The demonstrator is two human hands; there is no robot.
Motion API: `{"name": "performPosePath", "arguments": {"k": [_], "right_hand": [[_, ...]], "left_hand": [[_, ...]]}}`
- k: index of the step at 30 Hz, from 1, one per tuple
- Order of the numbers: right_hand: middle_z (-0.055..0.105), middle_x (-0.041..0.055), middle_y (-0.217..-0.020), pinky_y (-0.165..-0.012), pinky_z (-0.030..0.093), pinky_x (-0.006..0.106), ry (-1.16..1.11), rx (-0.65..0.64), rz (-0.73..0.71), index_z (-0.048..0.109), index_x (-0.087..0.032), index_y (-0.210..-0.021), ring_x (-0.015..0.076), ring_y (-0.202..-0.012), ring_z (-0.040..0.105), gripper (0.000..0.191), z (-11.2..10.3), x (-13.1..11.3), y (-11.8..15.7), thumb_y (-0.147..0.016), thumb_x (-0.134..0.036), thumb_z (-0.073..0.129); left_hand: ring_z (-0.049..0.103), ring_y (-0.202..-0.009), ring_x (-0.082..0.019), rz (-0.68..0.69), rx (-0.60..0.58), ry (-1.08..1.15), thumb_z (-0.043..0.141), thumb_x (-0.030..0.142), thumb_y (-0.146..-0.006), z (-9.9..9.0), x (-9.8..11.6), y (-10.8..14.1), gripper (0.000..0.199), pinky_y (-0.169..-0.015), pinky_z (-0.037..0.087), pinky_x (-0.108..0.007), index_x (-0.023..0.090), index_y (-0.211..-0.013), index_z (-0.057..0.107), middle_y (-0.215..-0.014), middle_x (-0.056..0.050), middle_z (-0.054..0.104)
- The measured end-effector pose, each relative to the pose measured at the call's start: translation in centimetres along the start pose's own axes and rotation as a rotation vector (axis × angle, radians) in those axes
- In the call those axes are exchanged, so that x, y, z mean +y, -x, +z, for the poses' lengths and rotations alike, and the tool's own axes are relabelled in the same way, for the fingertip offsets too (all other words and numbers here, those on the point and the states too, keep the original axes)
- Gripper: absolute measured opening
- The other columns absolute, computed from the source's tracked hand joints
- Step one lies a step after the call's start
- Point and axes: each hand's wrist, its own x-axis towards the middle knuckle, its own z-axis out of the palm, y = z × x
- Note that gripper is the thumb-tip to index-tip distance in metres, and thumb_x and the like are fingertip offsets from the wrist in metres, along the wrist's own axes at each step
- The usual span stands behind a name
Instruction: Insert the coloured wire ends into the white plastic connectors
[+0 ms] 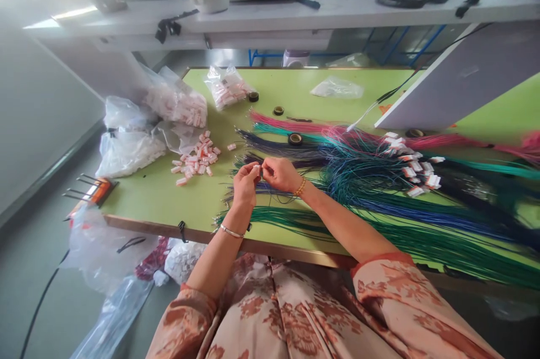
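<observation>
My left hand (pixel 246 183) is closed, pinching a small white connector housing (pixel 256 167) between thumb and fingertips. Right against it, my right hand (pixel 280 174) is closed in a pinch on what looks like a thin wire; the wire's tip is hidden by the fingers. Bundles of wires lie beneath and around both hands: dark blue-grey wires (pixel 274 146) beyond them, green wires (pixel 287 216) nearer the table edge. To the left of my hands is a loose pile of white-and-orange connector housings (pixel 197 160).
Bags of housings (pixel 179 101) stand at the back left. Tape rolls (pixel 295 138) sit among pink wires (pixel 291 122). Wired connectors (pixel 415 166) cluster on the right. A shelf (pixel 270 18) spans the back, with a slanted panel (pixel 459 80) at right. A pronged orange holder (pixel 101 191) is at the left edge.
</observation>
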Motion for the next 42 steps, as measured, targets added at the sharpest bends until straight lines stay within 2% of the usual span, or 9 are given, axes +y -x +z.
{"name": "performPosePath", "arguments": {"k": [6, 10, 13, 17, 20, 27, 33, 37, 42], "right_hand": [[0.061, 0.0003, -0.064, -0.056, 0.034, 0.023, -0.134, 0.000, 0.019, 0.060, -0.017, -0.072, 0.0111, -0.056, 0.047, 0.014, -1.5, 0.6, 0.1, -0.082, -0.025, 0.053], [0.068, 0.0028, -0.077, -0.063, 0.042, 0.022, -0.202, 0.062, 0.025, 0.067, -0.016, -0.083, 0.0124, -0.066, 0.056, 0.020, -4.3, 3.7, -3.1, -0.086, -0.031, 0.054], [0.072, 0.0048, -0.081, -0.070, 0.045, 0.024, 0.006, 0.153, 0.205, 0.070, -0.015, -0.084, 0.0143, -0.071, 0.061, 0.019, -5.6, 7.6, -7.0, -0.084, -0.027, 0.056], [0.074, 0.0033, -0.089, -0.072, 0.046, 0.025, 0.284, -0.029, 0.481, 0.074, -0.021, -0.087, 0.0168, -0.080, 0.064, 0.015, -4.9, 11.7, -10.8, -0.076, -0.022, 0.063], [0.074, 0.0032, -0.097, -0.073, 0.046, 0.025, 0.398, -0.116, 0.566, 0.075, -0.024, -0.089, 0.0183, -0.085, 0.065, 0.018, -3.7, 13.1, -12.0, -0.073, -0.020, 0.065], [0.073, 0.0055, -0.092, -0.071, 0.044, 0.025, 0.426, -0.198, 0.462, 0.071, -0.021, -0.089, 0.0173, -0.079, 0.063, 0.017, -3.5, 14.9, -12.1, -0.081, -0.020, 0.056], [0.071, 0.0079, -0.089, -0.070, 0.042, 0.026, 0.420, -0.137, 0.380, 0.067, -0.019, -0.093, 0.0179, -0.077, 0.061, 0.018, -4.1, 15.4, -12.4, -0.083, -0.020, 0.052], [0.069, 0.0042, -0.079, -0.066, 0.040, 0.024, 0.226, -0.057, 0.413, 0.065, -0.017, -0.076, 0.0142, -0.071, 0.057, 0.005, -4.5, 16.0, -13.1, -0.074, -0.019, 0.061], [0.053, -0.0039, -0.052, -0.051, 0.036, 0.020, -0.378, -0.013, 0.575, 0.056, -0.017, -0.065, 0.0077, -0.049, 0.044, 0.010, -6.4, 17.0, -13.2, -0.072, -0.019, 0.063]], "left_hand": [[0.053, -0.060, -0.007, -0.080, -0.079, 0.007, 0.081, 0.018, -0.057, 0.9, 0.8, -0.6, 0.023, -0.061, 0.041, -0.023, 0.013, -0.077, 0.071, -0.068, -0.002, 0.066], [0.053, -0.061, -0.006, -0.076, -0.086, 0.107, 0.081, 0.017, -0.060, 1.5, 1.3, -1.8, 0.022, -0.061, 0.041, -0.020, 0.014, -0.078, 0.069, -0.071, 0.000, 0.064], [0.054, -0.062, -0.005, -0.095, -0.085, 0.138, 0.081, 0.017, -0.061, 1.7, 1.1, -2.5, 0.023, -0.062, 0.041, -0.019, 0.014, -0.080, 0.069, -0.071, 0.001, 0.063], [0.052, -0.060, -0.005, -0.124, -0.074, 0.135, 0.082, 0.018, -0.061, 1.3, 0.4, -3.0, 0.024, -0.060, 0.041, -0.019, 0.014, -0.081, 0.069, -0.070, 0.001, 0.063], [0.052, -0.061, -0.005, -0.115, -0.076, 0.123, 0.082, 0.019, -0.060, 0.7, 0.1, -3.1, 0.024, -0.060, 0.040, -0.019, 0.014, -0.080, 0.070, -0.070, 0.000, 0.064], [0.052, -0.062, -0.006, -0.110, -0.088, 0.130, 0.082, 0.021, -0.060, 0.4, 0.2, -3.2, 0.027, -0.061, 0.040, -0.021, 0.013, -0.083, 0.070, -0.073, -0.001, 0.064], [0.051, -0.060, -0.005, -0.111, -0.099, 0.126, 0.083, 0.023, -0.061, 0.4, 0.0, -3.1, 0.027, -0.060, 0.040, -0.021, 0.014, -0.083, 0.069, -0.073, 0.000, 0.063], [0.051, -0.060, -0.005, -0.118, -0.088, 0.134, 0.083, 0.023, -0.059, 0.5, 0.1, -3.1, 0.028, -0.059, 0.040, -0.019, 0.014, -0.082, 0.070, -0.072, 0.000, 0.063], [0.051, -0.060, -0.005, -0.135, -0.075, 0.156, 0.083, 0.021, -0.058, 0.4, 0.3, -3.1, 0.027, -0.059, 0.041, -0.019, 0.014, -0.081, 0.070, -0.071, 0.000, 0.064]]}}
